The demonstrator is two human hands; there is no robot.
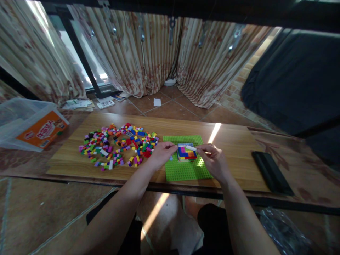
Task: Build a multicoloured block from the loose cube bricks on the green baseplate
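A green studded baseplate (pixel 183 170) lies on a wooden board (pixel 239 141). On it stands a small square block of stacked bricks (pixel 186 153) in pink, blue, red, yellow and orange. My right hand (pixel 214 161) pinches a long white brick (pixel 190 147) and holds it over the block's top edge. My left hand (pixel 162 153) rests with curled fingers against the block's left side, at the baseplate's left edge. A spread of several loose coloured bricks (pixel 118 146) lies to the left on the board.
A clear plastic box with an orange label (pixel 39 131) stands at the far left. A black flat phone-like object (pixel 271 171) lies to the right of the board. Papers lie on the tiled floor by the curtains (pixel 156 53) behind.
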